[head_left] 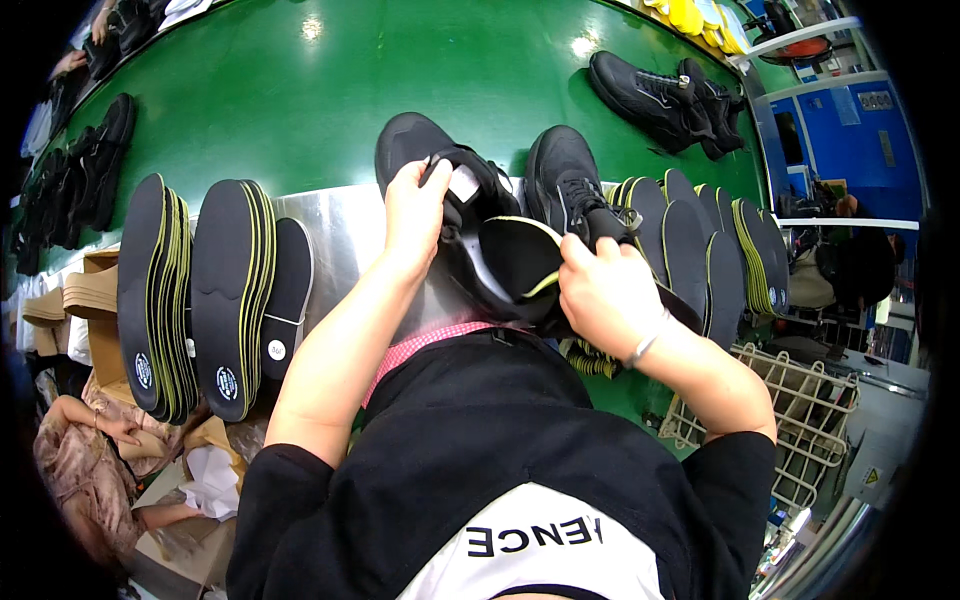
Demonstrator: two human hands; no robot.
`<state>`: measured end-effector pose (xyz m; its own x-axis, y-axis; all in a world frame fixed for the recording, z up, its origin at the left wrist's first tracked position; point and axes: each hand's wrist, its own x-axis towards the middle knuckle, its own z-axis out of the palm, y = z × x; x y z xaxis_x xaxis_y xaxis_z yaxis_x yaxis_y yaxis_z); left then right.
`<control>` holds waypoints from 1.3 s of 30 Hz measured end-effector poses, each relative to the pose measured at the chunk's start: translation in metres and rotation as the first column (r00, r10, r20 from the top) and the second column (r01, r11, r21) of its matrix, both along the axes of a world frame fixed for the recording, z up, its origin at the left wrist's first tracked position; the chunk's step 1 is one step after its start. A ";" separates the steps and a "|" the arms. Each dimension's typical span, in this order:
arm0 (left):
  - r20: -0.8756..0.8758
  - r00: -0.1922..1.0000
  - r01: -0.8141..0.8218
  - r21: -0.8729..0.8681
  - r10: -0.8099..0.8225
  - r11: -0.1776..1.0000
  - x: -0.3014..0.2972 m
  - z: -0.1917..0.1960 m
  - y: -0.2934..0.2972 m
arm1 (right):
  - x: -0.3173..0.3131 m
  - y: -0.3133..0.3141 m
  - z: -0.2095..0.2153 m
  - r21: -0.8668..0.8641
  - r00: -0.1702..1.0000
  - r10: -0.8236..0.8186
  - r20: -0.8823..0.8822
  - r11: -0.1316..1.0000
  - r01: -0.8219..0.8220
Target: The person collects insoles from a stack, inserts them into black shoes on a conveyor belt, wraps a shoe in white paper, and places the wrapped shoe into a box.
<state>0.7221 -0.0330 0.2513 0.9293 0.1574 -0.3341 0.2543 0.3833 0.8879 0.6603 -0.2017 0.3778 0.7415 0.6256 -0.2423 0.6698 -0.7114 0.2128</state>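
Observation:
A black lace-up shoe (408, 145) lies in front of me, toe pointing away. My left hand (417, 212) is closed on its upper by the tongue, near a white label. My right hand (610, 295) is closed on a black insole (512, 250) with a yellow-green edge. The insole is bent, and its front part is at the shoe's opening; how far in it reaches is hidden. A second black shoe (562, 165) stands just to the right, toe away, partly behind my right hand.
Stacks of black insoles (225, 290) stand at left, with more insoles (690, 255) at right. Black shoes (650, 100) lie on the green bench (440, 60), others (100, 165) at far left. A wire basket (800, 410) is low right. Another person's arm (95, 420) shows lower left.

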 end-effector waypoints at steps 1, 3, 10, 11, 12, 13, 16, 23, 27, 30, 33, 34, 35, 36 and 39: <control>0.011 1.000 -0.004 0.012 0.004 1.000 -0.001 -0.001 0.001 | -0.007 0.001 0.002 -0.015 0.999 0.019 0.047 1.000 -0.019; 0.031 0.999 -0.015 0.036 0.014 0.999 0.000 -0.003 0.003 | -0.007 0.004 0.003 -0.038 1.000 0.025 0.005 0.999 -0.025; 0.043 0.999 0.012 0.095 -0.016 0.995 0.000 -0.004 0.001 | 0.024 0.046 -0.077 0.200 0.977 -0.183 -0.108 0.959 0.202; 0.051 0.999 0.003 0.145 -0.011 0.989 0.000 -0.005 0.003 | 0.030 0.057 -0.087 0.165 0.964 -0.236 -0.124 0.953 0.255; 0.060 0.998 -0.005 0.195 -0.006 0.981 0.001 -0.006 0.006 | 0.029 0.058 -0.089 0.200 0.963 -0.233 -0.137 0.945 0.257; 0.063 0.998 -0.016 0.243 0.001 0.970 0.001 -0.008 0.009 | 0.028 0.059 -0.091 0.233 0.962 -0.225 -0.156 0.938 0.257; 0.062 0.998 0.008 0.143 -0.017 0.990 0.004 -0.009 0.014 | 0.023 0.039 -0.091 0.434 0.990 -0.096 -0.107 0.891 0.133; 0.059 0.998 0.007 0.296 -0.026 0.955 0.002 -0.010 0.014 | 0.008 0.007 -0.031 0.077 0.937 -0.251 -0.244 0.958 0.277; 0.038 0.999 0.005 0.285 -0.017 0.958 0.002 -0.010 0.013 | 0.020 0.013 -0.035 0.136 0.972 -0.090 -0.216 0.983 0.121; 0.056 0.998 0.009 0.277 -0.026 0.961 0.003 -0.011 0.013 | 0.028 0.024 -0.053 0.169 0.982 -0.044 -0.184 0.983 0.076; 0.069 0.998 -0.010 0.289 -0.010 0.957 0.002 -0.010 0.013 | 0.035 0.034 -0.070 0.176 0.975 -0.050 -0.217 0.980 0.089; 0.067 0.998 -0.013 0.288 -0.007 0.957 0.002 -0.009 0.012 | 0.035 0.035 -0.076 0.180 0.972 -0.054 -0.227 0.979 0.097; 0.064 0.998 -0.016 0.287 -0.003 0.958 0.001 -0.009 0.012 | 0.035 0.037 -0.083 0.185 0.970 -0.059 -0.237 0.977 0.105; 0.058 0.998 -0.016 0.277 0.000 0.961 0.000 -0.009 0.012 | 0.037 0.038 -0.092 0.227 0.970 -0.057 -0.236 0.967 0.112; 0.059 0.998 -0.017 0.252 0.003 0.967 0.001 -0.009 0.010 | 0.040 0.044 -0.113 0.087 0.942 -0.083 -0.325 0.989 0.117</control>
